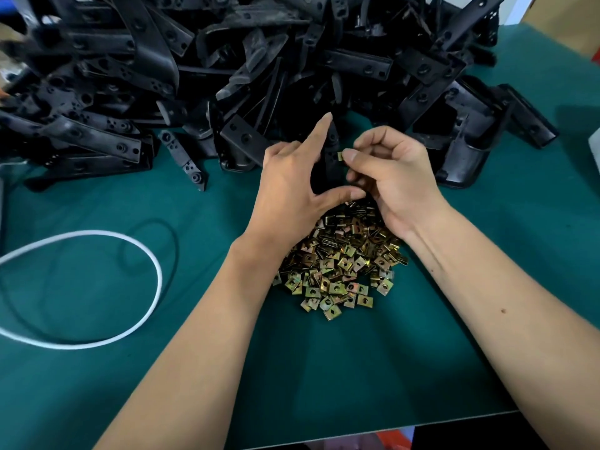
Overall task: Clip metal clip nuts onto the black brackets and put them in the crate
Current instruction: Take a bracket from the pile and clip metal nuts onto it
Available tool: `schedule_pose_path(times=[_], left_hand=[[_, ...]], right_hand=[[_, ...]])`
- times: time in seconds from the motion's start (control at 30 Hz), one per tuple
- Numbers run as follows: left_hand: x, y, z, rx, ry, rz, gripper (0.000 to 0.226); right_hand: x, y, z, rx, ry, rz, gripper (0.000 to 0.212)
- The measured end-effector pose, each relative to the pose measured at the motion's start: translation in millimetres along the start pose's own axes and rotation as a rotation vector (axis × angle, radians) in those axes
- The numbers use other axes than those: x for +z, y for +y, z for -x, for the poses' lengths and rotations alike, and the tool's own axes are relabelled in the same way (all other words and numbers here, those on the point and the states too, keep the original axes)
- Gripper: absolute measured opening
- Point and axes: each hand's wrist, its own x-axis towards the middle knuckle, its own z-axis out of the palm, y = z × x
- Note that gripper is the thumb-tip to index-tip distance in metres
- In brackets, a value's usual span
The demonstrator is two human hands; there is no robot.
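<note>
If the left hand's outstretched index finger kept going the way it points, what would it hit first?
Most likely the pile of black brackets just beyond the left hand; its fingertip already lies over the pile's near edge, though depth is hard to judge from this single view.

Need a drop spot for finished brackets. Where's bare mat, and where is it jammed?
Bare green mat lies between the forearms, below the clip nut pile. More lies right of the right hand, toward the table edge. The white cord loops over the left side. The far side is crowded with the bracket heap; the left hand works against it.
</note>
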Motion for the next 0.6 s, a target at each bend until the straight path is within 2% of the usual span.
schedule_pose_path(times=[0.17,0.33,0.4,0.47,0.6], left_hand=[[2.2,1.1,-2.8,0.015,-0.073,-0.028,0.101],[5.5,0.6,-3.0,0.04,-0.087,-0.064,0.103],[2.6,0.2,-1.3,0.048,-0.061,-0.064,0.103],[-1.1,-1.0,1.4,0.061,-0.044,-0.044,0.104],[-9.4,-7.0,2.1,0.021,-0.096,-0.007,0.117]], right_hand=[[0.6,-0.6,2.0,0.029,-0.055,0.048,0.019],[-0.6,0.0,-1.3,0.068,0.03,0.101,0.01],[-0.9,-0.9,-3.4,0.095,-0.006,0.183,0.005],[-2.8,-2.1,-4.1,0.133,-0.047,0.215,0.01],[-9.7,-5.9,-6.5,0.112,0.009,0.165,0.016]])
